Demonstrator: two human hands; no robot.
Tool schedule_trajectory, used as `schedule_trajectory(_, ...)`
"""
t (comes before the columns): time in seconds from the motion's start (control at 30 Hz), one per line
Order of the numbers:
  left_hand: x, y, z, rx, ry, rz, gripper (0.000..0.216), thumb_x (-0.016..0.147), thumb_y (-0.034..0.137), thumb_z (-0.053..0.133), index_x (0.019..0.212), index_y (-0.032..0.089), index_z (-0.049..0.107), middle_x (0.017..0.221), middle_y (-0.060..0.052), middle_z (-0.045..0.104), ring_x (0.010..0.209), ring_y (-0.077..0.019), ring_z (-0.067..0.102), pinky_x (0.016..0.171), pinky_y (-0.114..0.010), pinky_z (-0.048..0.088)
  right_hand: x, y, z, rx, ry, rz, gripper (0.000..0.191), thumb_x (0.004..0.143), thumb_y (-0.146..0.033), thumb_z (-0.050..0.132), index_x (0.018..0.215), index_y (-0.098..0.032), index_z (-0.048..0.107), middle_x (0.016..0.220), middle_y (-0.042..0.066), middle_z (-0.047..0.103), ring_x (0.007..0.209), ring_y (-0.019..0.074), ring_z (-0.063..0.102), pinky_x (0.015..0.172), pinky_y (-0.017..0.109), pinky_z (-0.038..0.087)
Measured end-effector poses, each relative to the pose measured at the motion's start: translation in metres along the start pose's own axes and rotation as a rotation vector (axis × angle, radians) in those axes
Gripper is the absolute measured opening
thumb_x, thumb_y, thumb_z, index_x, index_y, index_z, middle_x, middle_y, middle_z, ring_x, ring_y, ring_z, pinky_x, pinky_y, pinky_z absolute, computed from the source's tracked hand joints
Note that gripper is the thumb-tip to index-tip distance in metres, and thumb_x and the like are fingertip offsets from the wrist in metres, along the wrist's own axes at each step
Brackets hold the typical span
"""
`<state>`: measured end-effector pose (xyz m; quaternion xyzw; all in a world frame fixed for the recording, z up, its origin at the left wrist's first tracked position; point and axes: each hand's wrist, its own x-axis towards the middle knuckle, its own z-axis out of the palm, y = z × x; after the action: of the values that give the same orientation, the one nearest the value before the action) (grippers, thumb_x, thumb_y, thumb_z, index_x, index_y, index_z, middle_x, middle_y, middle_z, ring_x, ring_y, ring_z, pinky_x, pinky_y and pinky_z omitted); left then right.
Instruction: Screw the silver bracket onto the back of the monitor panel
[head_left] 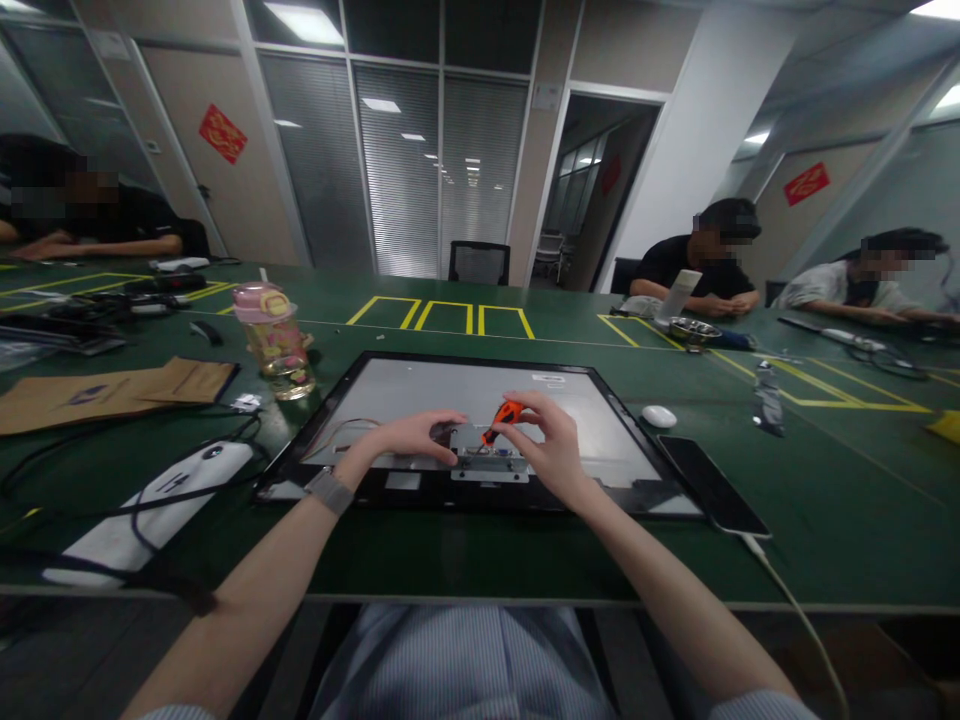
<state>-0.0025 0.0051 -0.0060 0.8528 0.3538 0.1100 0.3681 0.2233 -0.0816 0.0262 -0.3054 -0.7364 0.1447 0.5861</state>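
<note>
An orange and black screwdriver (504,416) is in the fingers of my right hand (553,440). Its shaft tilts down and left to a metal bracket with a circuit board (491,466). My left hand (417,437) lies at the left side of the bracket, thumb and fingers apart, with a small dark part showing in the gap. Whether the fingertips touch the bracket I cannot tell. Under both hands, a flat display panel (405,385) with a black frame and grey back lies on the table. Thin wires (341,428) run across it on the left.
Right of the panel are a white mouse (659,416) and a phone (712,484) on a cable. On the left stand a pink-lidded drink cup (274,345), a paper bag (112,393) and a white power strip (161,505) with black cables. Several people sit across the green table (450,555).
</note>
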Motion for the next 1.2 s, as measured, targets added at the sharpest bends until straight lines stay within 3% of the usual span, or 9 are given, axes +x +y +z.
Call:
schedule_trajectory(0.2, 0.0, -0.004, 0.002, -0.066, -0.004, 0.009, 0.075, 0.063, 0.045, 0.075, 0.129, 0.026, 0.045, 0.146, -0.004, 0.035, 0.134, -0.0253, 0.032, 0.112, -0.039, 0.022, 0.011, -0.002, -0.004, 0.178, -0.235, 0.11, 0.031, 0.089, -0.024, 0.049, 0.12, -0.028, 0.052, 0.112, 0.007, 0.057, 0.1, 0.0185, 0.059, 0.091, 0.039, 0.05)
schedule_trajectory(0.33, -0.001, -0.005, 0.002, -0.085, 0.0, -0.011, 0.076, 0.061, 0.045, 0.076, 0.128, 0.027, 0.046, 0.145, -0.003, 0.037, 0.132, -0.0263, 0.034, 0.111, -0.041, 0.024, 0.026, 0.001, -0.01, 0.305, -0.376, 0.172, 0.03, 0.088, -0.027, 0.05, 0.118, -0.027, 0.054, 0.114, 0.006, 0.057, 0.1, 0.0172, 0.06, 0.091, 0.039, 0.05)
schedule_trajectory(0.47, 0.0, -0.004, 0.003, -0.083, 0.004, 0.01, 0.073, 0.061, 0.043, 0.077, 0.126, 0.026, 0.048, 0.142, -0.003, 0.04, 0.131, -0.0248, 0.035, 0.111, -0.039, 0.025, 0.033, 0.006, -0.006, 0.248, -0.199, 0.165, 0.015, 0.079, -0.026, 0.064, 0.094, -0.025, 0.067, 0.094, 0.003, 0.056, 0.085, 0.0144, 0.06, 0.079, 0.032, 0.054)
schedule_trajectory(0.57, 0.0, -0.003, 0.004, -0.081, 0.023, 0.012, 0.072, 0.06, 0.041, 0.078, 0.124, 0.025, 0.05, 0.142, -0.004, 0.04, 0.131, -0.0252, 0.036, 0.111, -0.039, 0.024, 0.027, 0.007, 0.001, 0.239, -0.094, 0.155, 0.019, 0.083, -0.025, 0.059, 0.101, -0.026, 0.065, 0.095, 0.003, 0.058, 0.087, 0.0147, 0.061, 0.082, 0.033, 0.053)
schedule_trajectory(0.8, -0.001, -0.002, 0.003, -0.054, 0.023, 0.03, 0.073, 0.062, 0.041, 0.077, 0.126, 0.024, 0.048, 0.143, -0.005, 0.039, 0.132, -0.0245, 0.035, 0.112, -0.037, 0.022, 0.007, -0.005, 0.004, 0.28, -0.14, 0.144, 0.026, 0.091, -0.026, 0.045, 0.116, -0.026, 0.054, 0.11, 0.007, 0.062, 0.103, 0.02, 0.062, 0.091, 0.04, 0.051)
schedule_trajectory(1.03, -0.001, -0.004, 0.002, -0.071, 0.006, 0.009, 0.074, 0.062, 0.044, 0.076, 0.128, 0.025, 0.048, 0.145, -0.005, 0.037, 0.133, -0.0246, 0.033, 0.112, -0.037, 0.023, 0.01, 0.006, -0.001, -0.028, 0.001, 0.059, 0.025, 0.081, -0.026, 0.061, 0.106, -0.028, 0.062, 0.091, 0.004, 0.061, 0.08, 0.0162, 0.061, 0.072, 0.031, 0.056)
schedule_trajectory(1.2, -0.002, -0.003, 0.002, -0.066, 0.003, 0.032, 0.072, 0.063, 0.043, 0.075, 0.127, 0.026, 0.048, 0.145, -0.003, 0.036, 0.133, -0.024, 0.033, 0.112, -0.036, 0.023, 0.005, 0.005, 0.002, 0.045, -0.073, 0.049, 0.032, 0.086, -0.023, 0.054, 0.118, -0.027, 0.055, 0.105, 0.007, 0.064, 0.093, 0.0192, 0.063, 0.085, 0.038, 0.054)
